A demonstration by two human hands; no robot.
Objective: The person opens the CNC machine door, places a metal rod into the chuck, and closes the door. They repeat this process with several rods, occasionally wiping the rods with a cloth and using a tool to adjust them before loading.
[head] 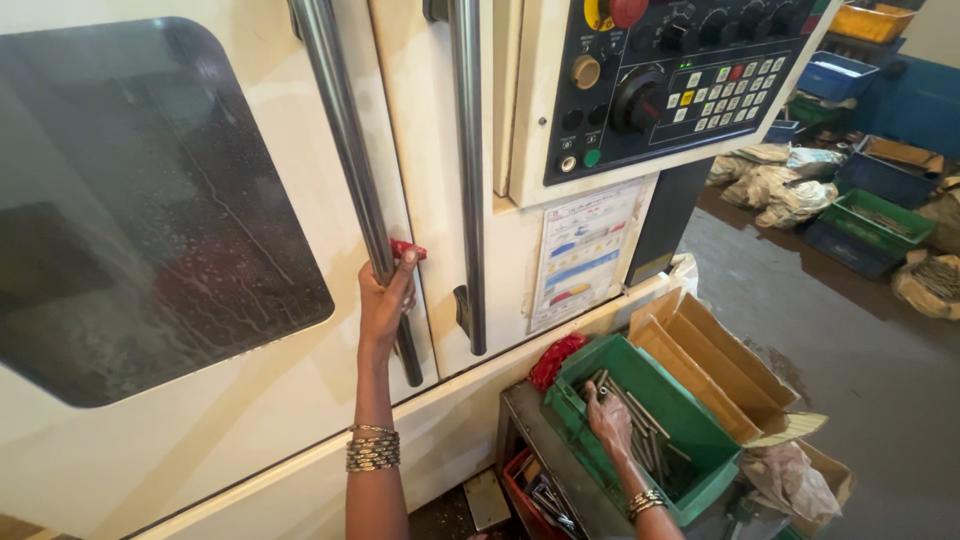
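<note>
Door handle and rod crate
My left hand (385, 300) grips the door handle (350, 160) — my right hand (608, 418) closes on metal rods (650, 435) in the green crate (700, 440).

one head view looks down, close, at a machine door (200, 250) and green crate (690, 440).

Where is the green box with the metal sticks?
In the head view, the green box sits low on the right, below the machine's control panel, beside an open cardboard box. The right hand reaches into it.
</note>
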